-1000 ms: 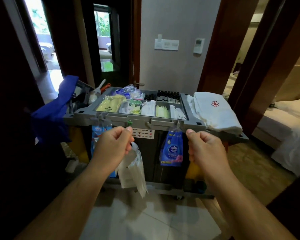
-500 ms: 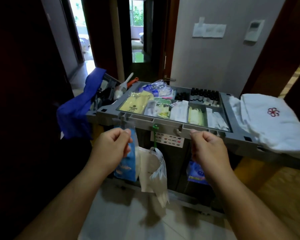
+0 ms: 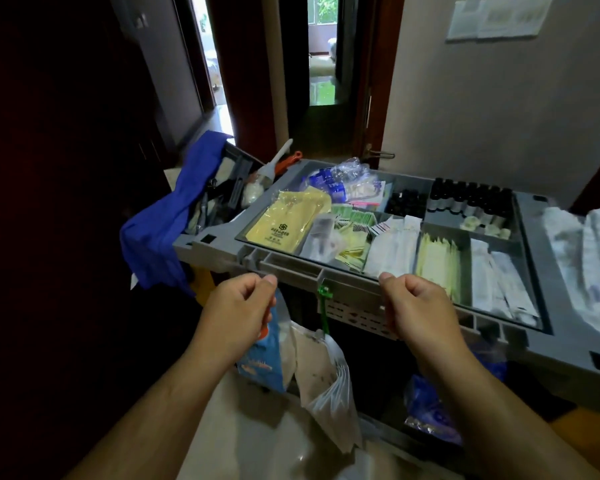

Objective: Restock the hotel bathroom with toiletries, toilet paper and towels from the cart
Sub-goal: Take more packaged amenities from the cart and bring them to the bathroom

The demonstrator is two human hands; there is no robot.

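A grey housekeeping cart stands right in front of me. Its top tray is split into compartments that hold a yellow packet, small dark bottles, white wrapped toiletries and pale yellow sachets. Folded white towels lie on the cart's right end. My left hand and my right hand are both curled at the cart's front edge, thumbs up by the rim, gripping it. The fingers themselves are hidden behind the hands.
A blue cloth hangs over the cart's left end beside a white brush. A clear plastic bag, a blue packet and a blue bag hang below the front edge. A dark doorway opens ahead, a pale wall at right.
The cart has come closer and fills more of the view, and the view has turned left. Both hands stay curled at its front edge.
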